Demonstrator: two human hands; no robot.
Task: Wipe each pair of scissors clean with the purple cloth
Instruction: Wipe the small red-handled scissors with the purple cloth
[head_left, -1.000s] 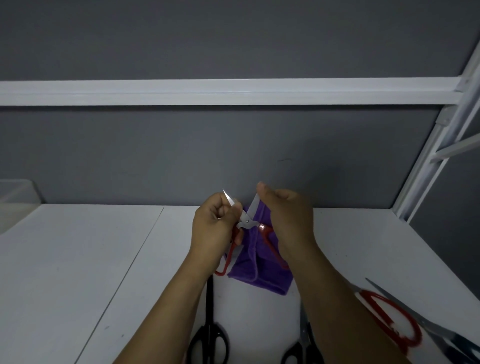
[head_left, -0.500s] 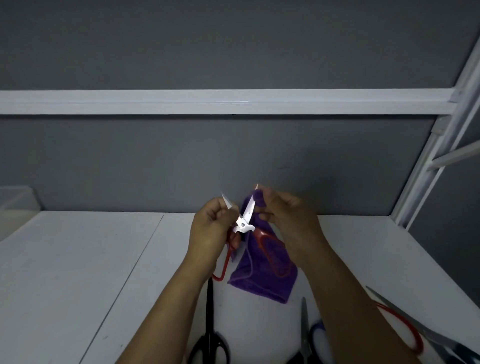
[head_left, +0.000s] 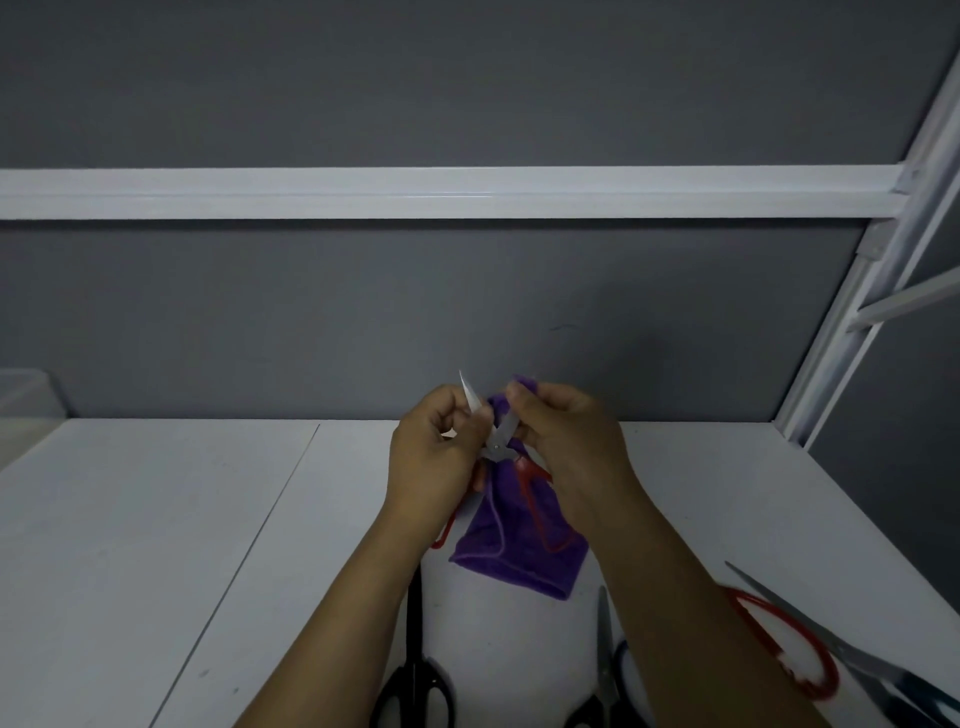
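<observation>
I hold a small pair of red-handled scissors (head_left: 498, 448) open in the air above the white table. My left hand (head_left: 434, 457) grips one blade, whose tip sticks up past the fingers. My right hand (head_left: 566, 441) pinches the purple cloth (head_left: 511, 545) around the other blade near its tip. The cloth hangs down behind the red handles.
On the white table (head_left: 156, 545) lie black-handled scissors (head_left: 413, 670) under my left forearm, another dark pair (head_left: 602, 670) by my right forearm, and large red-handled scissors (head_left: 800, 644) at the right. A clear box (head_left: 26, 395) stands far left; a white frame post (head_left: 857, 312) rises at right.
My right hand has slid the cloth up along the blade toward its tip, and the cloth now covers that tip. The left hand keeps its hold.
</observation>
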